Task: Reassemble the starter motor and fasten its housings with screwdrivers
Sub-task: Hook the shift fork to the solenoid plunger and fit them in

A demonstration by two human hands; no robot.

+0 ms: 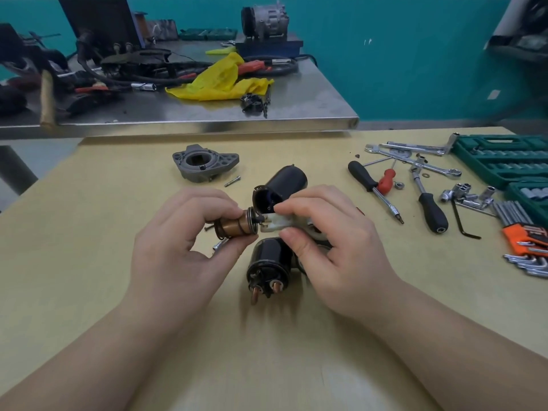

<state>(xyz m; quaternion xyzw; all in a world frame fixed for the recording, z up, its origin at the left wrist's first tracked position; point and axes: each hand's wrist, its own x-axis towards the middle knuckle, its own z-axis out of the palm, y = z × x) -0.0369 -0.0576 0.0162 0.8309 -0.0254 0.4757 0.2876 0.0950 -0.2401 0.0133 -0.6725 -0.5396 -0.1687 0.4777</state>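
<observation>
Copper-coloured plunger [235,226] pinched in left hand [184,241], long axis aimed rightward, tip touching white lever [274,222] gripped by right hand [329,247].

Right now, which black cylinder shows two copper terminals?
The solenoid lying nearest the person, below the right hand; the other black cylinder, farther back, shows an open mouth.

Clutter I can see beyond the job itself.

On my feed a steel table [326,93] stands past the far edge of the near one. A crumpled yellow plastic bag [221,80] lies near its front edge, a tangle of black cables [142,69] fills its left part, and a wooden handle [47,96] hangs over the front-left edge. A grey compressor [264,17] sits on a blue box [268,47] at the far edge against the teal wall [400,54].
</observation>
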